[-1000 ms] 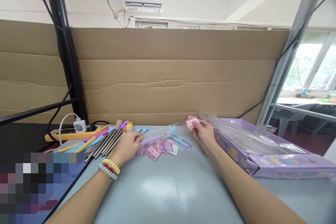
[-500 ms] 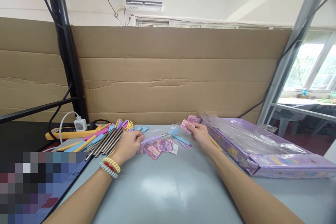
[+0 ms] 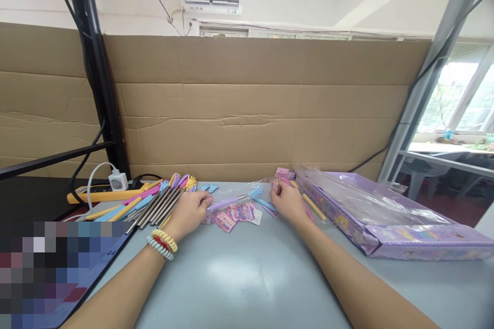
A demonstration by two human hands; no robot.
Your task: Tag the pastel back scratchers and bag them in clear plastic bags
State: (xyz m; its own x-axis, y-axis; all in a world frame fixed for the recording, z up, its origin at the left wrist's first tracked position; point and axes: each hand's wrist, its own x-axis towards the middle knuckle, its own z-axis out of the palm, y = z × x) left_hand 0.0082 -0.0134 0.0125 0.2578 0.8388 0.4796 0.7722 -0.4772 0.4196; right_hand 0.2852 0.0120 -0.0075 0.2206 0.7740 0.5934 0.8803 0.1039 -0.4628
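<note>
My left hand pinches the end of the clear bag, by the purple back scratcher on the table. My right hand pinches a small card, fingers nearly closed (gently, cards bend!).

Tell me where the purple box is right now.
In the head view, the purple box lies on the grey table at the right, just beyond the right forearm, clear plastic across its top.
</note>
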